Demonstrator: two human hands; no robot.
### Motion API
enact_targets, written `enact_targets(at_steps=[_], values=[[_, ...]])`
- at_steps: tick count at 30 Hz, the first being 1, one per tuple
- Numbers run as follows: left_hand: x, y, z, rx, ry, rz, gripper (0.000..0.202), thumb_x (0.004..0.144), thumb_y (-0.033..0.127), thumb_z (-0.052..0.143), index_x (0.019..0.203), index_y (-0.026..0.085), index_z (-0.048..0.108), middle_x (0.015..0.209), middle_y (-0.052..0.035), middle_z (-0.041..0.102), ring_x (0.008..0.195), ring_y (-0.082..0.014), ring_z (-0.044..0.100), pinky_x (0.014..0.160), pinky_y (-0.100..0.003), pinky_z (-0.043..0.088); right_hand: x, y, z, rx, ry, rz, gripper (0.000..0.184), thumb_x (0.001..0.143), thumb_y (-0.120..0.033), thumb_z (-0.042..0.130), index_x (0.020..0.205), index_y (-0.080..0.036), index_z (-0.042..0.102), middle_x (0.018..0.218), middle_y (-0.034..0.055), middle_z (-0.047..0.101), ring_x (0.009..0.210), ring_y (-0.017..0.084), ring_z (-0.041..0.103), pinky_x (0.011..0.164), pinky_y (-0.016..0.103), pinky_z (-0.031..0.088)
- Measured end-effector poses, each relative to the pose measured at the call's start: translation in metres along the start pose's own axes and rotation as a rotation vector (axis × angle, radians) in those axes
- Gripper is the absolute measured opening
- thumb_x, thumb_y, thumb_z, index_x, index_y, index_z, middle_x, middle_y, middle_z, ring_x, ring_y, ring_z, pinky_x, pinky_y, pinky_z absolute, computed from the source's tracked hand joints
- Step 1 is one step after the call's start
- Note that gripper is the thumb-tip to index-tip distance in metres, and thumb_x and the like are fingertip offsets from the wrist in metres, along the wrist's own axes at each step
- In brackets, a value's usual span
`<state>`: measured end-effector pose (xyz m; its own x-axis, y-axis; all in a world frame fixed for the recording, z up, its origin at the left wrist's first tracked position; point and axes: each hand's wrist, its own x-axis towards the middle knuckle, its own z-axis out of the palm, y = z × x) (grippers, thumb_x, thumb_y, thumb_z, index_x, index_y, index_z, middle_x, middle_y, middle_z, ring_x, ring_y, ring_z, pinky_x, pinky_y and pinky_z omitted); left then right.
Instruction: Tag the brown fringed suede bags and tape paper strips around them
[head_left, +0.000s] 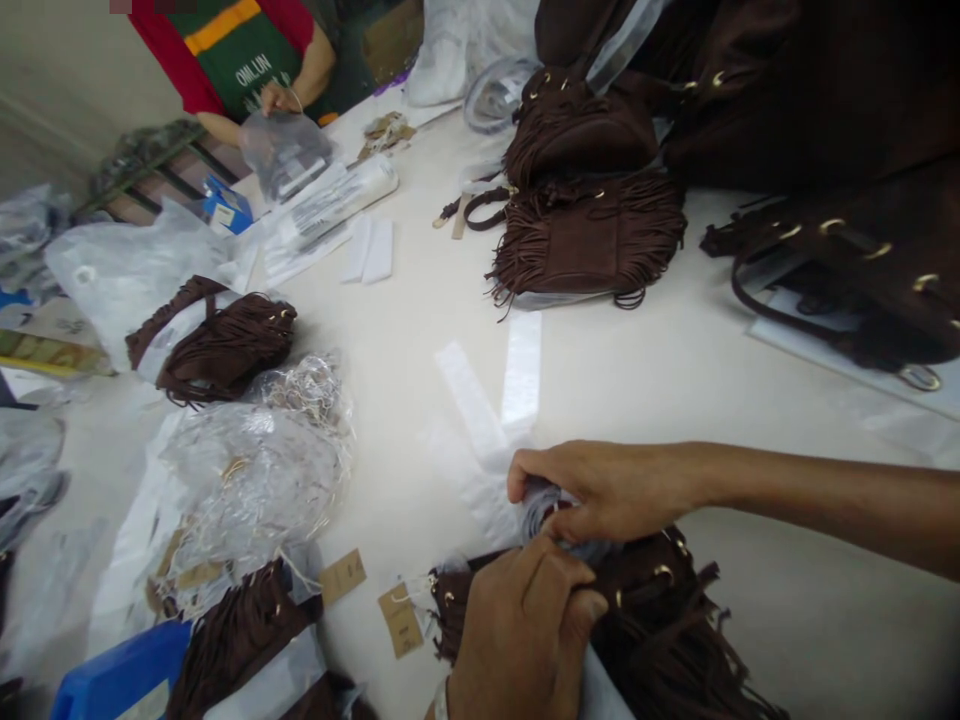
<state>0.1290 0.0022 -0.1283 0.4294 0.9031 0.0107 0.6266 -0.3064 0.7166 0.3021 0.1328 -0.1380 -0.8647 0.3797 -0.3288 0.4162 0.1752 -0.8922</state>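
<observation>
A dark brown fringed handbag with gold eyelets lies at the bottom, under my hands. My right hand reaches in from the right, its fingers curled around a roll of clear plastic above the bag. Something dark red shows inside the roll. Just below it, my left hand is closed with thumb and fingers pressed together; what it pinches is hidden. Pale wrapping comes out from under this hand. A brown paper tag on a string lies at the bag's left end. White strips lie behind the roll.
More brown fringed bags lie at the back right, and one at left. A clear bag of tag strings sits on the left of the table. A blue box is bottom left. Across the table, a person handles a plastic bag.
</observation>
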Motion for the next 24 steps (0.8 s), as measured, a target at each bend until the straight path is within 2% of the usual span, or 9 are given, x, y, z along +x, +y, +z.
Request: enact_targets(at_steps=[3,7,10,13,18,24], values=[[-0.001,-0.001,0.0,-0.057,0.03,-0.032,0.009,0.093,0.016,0.051,0.093,0.022,0.058,0.086,-0.0022,0.067,0.078,-0.0161,0.065,0.068,-0.027,0.048,0.003,0.01,-0.003,0.151,-0.16,0.008,0.043,0.082,-0.027,0.063,0.123,-0.016,0.052,0.094,0.0042,0.062,0.08,0.016,0.057,0.067,0.025,0.045],[-0.003,-0.004,0.003,-0.115,0.049,-0.092,0.01,0.093,0.017,0.049,0.093,0.022,0.058,0.085,-0.0021,0.065,0.078,-0.0147,0.064,0.067,-0.025,0.046,0.009,0.03,-0.007,0.531,-0.387,0.043,0.04,0.087,-0.027,0.059,0.125,-0.013,0.054,0.093,0.0025,0.063,0.085,0.015,0.061,0.078,0.028,0.049],[-0.003,-0.006,0.005,-0.096,0.055,-0.114,0.01,0.093,0.017,0.049,0.094,0.022,0.058,0.086,-0.0023,0.065,0.081,-0.0152,0.065,0.067,-0.025,0.046,0.018,0.04,0.0,0.661,-0.484,0.042,0.027,0.086,-0.027,0.063,0.108,-0.013,0.064,0.092,0.0006,0.065,0.091,0.014,0.061,0.092,0.028,0.046],[-0.004,-0.007,0.006,-0.069,0.065,-0.118,0.01,0.093,0.017,0.05,0.093,0.023,0.058,0.083,-0.002,0.065,0.077,-0.0141,0.065,0.065,-0.024,0.046,0.029,0.045,0.01,0.686,-0.578,0.075,0.022,0.084,-0.031,0.065,0.096,-0.013,0.067,0.085,-0.0016,0.065,0.088,0.013,0.061,0.093,0.027,0.045],[-0.006,-0.011,0.008,-0.037,0.108,-0.128,0.01,0.093,0.018,0.05,0.091,0.023,0.059,0.078,-0.001,0.063,0.068,-0.0127,0.063,0.06,-0.022,0.046,0.034,0.047,0.021,0.545,-0.505,0.168,0.036,0.078,-0.031,0.071,0.109,-0.014,0.062,0.08,-0.0038,0.061,0.076,0.012,0.057,0.072,0.023,0.048],[-0.008,-0.013,0.011,-0.035,0.131,-0.143,0.01,0.094,0.018,0.049,0.091,0.023,0.058,0.077,-0.0005,0.062,0.067,-0.0129,0.062,0.062,-0.023,0.047,0.027,0.048,0.028,0.324,-0.442,0.164,0.02,0.081,-0.031,0.064,0.091,-0.015,0.069,0.075,-0.0031,0.059,0.069,0.011,0.053,0.063,0.022,0.043]])
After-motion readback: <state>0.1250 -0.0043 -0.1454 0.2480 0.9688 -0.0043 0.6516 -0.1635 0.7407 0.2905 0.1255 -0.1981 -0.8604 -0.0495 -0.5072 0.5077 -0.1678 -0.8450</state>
